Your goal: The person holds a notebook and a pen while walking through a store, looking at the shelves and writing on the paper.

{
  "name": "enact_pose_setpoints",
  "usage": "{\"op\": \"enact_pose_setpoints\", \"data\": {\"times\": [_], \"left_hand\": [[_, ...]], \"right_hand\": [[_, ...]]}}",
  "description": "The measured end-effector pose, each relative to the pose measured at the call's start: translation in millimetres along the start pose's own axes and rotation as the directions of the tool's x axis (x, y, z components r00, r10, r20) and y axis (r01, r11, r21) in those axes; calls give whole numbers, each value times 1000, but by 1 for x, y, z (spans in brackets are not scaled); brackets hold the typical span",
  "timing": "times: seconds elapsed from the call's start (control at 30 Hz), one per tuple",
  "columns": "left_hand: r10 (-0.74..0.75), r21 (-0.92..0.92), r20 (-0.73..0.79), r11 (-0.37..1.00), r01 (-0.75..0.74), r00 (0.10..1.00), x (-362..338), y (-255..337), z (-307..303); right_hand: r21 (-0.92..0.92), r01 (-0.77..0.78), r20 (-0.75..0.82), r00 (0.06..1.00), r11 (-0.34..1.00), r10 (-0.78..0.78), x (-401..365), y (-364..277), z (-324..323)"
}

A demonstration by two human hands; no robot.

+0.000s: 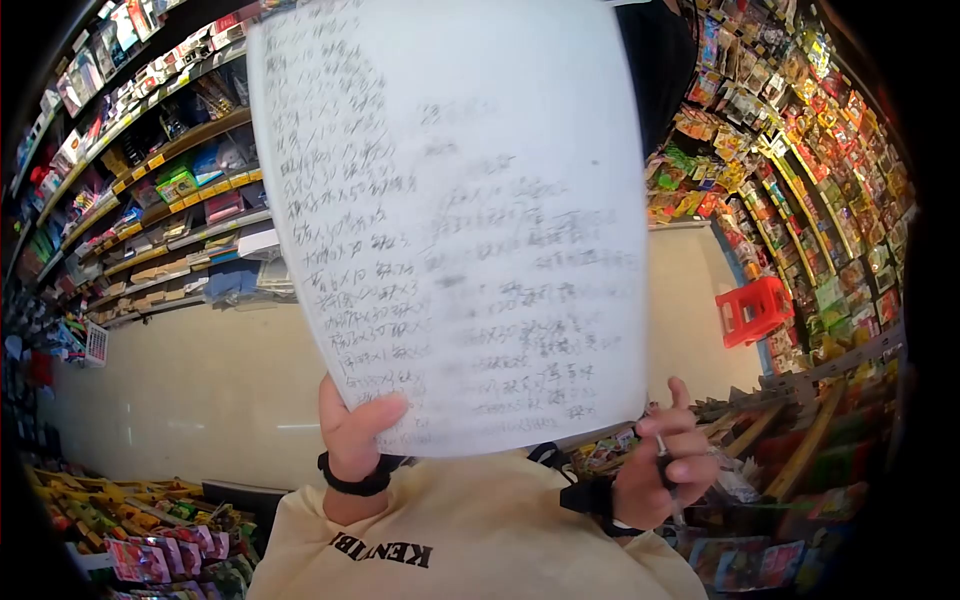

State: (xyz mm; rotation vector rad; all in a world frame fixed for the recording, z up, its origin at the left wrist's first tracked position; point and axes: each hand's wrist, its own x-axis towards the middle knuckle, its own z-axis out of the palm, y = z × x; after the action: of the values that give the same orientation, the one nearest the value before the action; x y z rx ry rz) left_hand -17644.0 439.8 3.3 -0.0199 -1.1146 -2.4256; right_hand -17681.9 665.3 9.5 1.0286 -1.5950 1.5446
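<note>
A large white sheet of paper (530,120) covered in handwritten lines and numbers fills the middle of the view. My left hand (360,430) grips its lower left corner, thumb on the written side and the other fingers mostly hidden behind. Just off the lower right corner is my right hand (660,475), its fingers curled round a slim pen (663,458) that points upward. Each wrist wears a dark band. Some of the writing is blurred.
Shelves of packaged goods (180,190) curve along the left. Hanging snack packets (820,200) cover the right side, with a red plastic stool or basket (755,312) on the pale floor (180,390) there. More packets (160,555) fill racks low on both sides. Something black shows behind the paper's upper right.
</note>
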Motion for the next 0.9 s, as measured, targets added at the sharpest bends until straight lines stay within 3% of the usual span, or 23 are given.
{"op": "enact_pose_setpoints", "data": {"times": [0.07, 0.27, 0.57, 0.73, 0.9], "left_hand": [[11, 31, 35, 999, -12, 999, 4, 3, 1], [65, 75, 156, 994, -77, 986, 24, 14, 10], [152, 49, 227, 985, -167, 962, 39, 34, 17], [222, 38, 228, 971, -237, 948, 48, 37, 27], [213, 38, 241, 973, -229, 947, 53, 40, 30]], "right_hand": [[81, 17, 115, 993, 997, -26, 3, 2, 1], [183, -45, 107, 994, 982, 26, 10, -6, 16], [114, 145, 108, 982, 983, -157, 36, -3, 33], [162, 143, -21, 990, 976, -141, 44, -2, 39], [187, 197, -30, 980, 962, -194, 48, 3, 30]]}}
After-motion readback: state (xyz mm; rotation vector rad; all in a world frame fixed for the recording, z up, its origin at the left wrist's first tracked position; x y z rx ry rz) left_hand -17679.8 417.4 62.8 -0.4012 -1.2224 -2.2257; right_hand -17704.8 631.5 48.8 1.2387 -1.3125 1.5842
